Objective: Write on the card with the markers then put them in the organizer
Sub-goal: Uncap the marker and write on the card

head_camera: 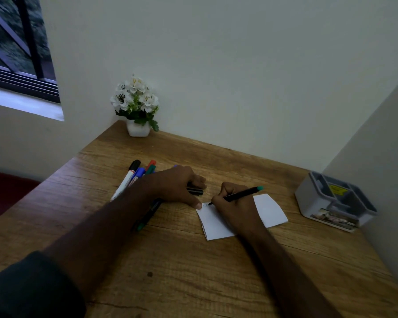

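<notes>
A white card (270, 210) lies on the wooden desk (193, 267). My right hand (233, 207) rests on it and grips a black marker with a teal end (241, 194), its tip touching the card's upper left corner. My left hand (177, 185) lies palm down beside the card, its thumb pressing the card's corner; its fingers curl over a black cap or marker (195, 191). Several markers (136, 175) with black, blue, red and green caps lie behind my left wrist. Another dark marker (147, 215) shows under my left forearm. The grey organizer (336, 200) stands at the right.
A white pot of white flowers (137, 106) stands in the far left corner of the desk. Walls close the desk at the back and right. A window is at the upper left.
</notes>
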